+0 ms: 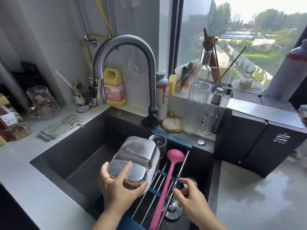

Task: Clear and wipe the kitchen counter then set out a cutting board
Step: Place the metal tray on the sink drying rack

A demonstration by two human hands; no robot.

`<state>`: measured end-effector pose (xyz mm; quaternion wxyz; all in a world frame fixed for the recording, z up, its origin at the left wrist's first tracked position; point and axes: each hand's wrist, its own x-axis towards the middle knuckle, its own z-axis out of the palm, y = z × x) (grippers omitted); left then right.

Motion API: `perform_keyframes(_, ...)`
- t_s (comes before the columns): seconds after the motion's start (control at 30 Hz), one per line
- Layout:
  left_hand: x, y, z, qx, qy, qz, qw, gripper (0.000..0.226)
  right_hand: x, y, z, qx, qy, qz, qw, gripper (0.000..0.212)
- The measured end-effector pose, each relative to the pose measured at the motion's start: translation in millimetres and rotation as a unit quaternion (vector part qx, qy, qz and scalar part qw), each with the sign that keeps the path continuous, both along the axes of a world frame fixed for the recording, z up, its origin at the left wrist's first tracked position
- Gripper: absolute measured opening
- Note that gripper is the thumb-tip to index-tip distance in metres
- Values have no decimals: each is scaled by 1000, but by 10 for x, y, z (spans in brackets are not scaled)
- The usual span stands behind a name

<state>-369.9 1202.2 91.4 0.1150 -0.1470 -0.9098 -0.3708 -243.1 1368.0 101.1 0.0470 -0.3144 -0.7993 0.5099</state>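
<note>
Left hand (pixel 116 185) grips the small steel container (pixel 127 170).

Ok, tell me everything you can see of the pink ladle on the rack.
The pink ladle is one piece, matte and silicone-looking. It has a round bowl at the far end and a long straight handle running toward the camera, its tip cut off by the frame. It lies flat along the metal rods of the drying rack over the sink. The right hand hovers just right of the handle; contact is unclear.
</note>
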Motion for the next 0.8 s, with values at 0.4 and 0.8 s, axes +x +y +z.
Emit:
perform_keyframes(0.4, -333, 339, -183, 8, -37, -62, 997, 73, 39, 80, -79, 2, -18, -21, 1000, 34)
perform_keyframes(0.8, -451, 455, -242, -62, -56, -83, 993, 85, 46, 145, -171, -8, -19, -25, 999, 33)
